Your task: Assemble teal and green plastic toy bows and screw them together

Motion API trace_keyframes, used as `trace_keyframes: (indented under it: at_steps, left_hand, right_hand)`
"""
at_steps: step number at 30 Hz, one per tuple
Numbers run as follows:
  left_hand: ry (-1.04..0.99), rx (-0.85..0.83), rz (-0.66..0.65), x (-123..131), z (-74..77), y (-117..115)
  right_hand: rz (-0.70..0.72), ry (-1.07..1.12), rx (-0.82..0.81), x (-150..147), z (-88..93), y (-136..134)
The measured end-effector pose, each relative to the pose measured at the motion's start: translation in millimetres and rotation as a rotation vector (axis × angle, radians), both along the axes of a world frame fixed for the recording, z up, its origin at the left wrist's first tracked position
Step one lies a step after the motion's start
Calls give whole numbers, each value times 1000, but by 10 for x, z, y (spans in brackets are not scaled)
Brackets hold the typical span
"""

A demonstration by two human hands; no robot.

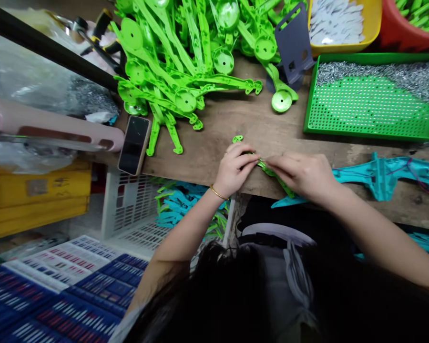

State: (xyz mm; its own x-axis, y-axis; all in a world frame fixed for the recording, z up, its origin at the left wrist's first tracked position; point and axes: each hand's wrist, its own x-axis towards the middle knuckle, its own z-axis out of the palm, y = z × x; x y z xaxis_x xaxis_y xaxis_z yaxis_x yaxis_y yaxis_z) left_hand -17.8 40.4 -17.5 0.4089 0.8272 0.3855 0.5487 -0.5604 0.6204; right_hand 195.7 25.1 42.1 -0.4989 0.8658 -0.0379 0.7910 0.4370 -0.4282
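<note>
Near the front edge of the wooden bench, my left hand [236,167] closes around a slim green plastic part [238,138], whose end pokes out beyond the fingers. My right hand [302,172] pinches at the same part from the other side, fingertips close to the left ones. Whatever small piece lies between the right fingertips is too small to make out. More of the green part runs down under the right hand. Beside that hand lies a long turquoise plastic part [381,176], its middle partly covered by my right hand and wrist.
Green plastic parts [186,62] are heaped at the back. A green tray [364,102] holds small metal pieces at right, near a grey phone stand [295,43] and a yellow bin [373,24]. A phone [135,145] lies left; a white crate [123,209] stands below.
</note>
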Motion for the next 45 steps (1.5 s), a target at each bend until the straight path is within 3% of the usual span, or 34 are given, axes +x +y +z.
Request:
trace_keyframes:
  at_steps: [3,5,9,13,19,28,37,45]
  left_hand:
    - [25,38,4,18,-12,-20]
    - [35,45,7,25,-18,-31]
    - [43,26,15,31,-29,-39]
    - [35,29,14,11,-32,-21]
    - [47,-109,-78,-65,30,46]
    - [-31,-133,69,66,-25,36]
    - [-26,-159,64,65,-33,44]
    - [48,-208,79,80,-29,45]
  right_hand:
    - [-19,-54,84,-27,-16,25]
    - [-11,29,71,-48,-36,46]
    - [1,274,-121,-75,-56,76]
    - [-74,334,-344,-61,-20,75]
    - [-173,111,-405,-50,-3,13]
    - [-112,-210,-355,-127,6,27]
    - [-146,-253,-453,-194,71,147]
    - [-85,-275,-452,-223,24,347]
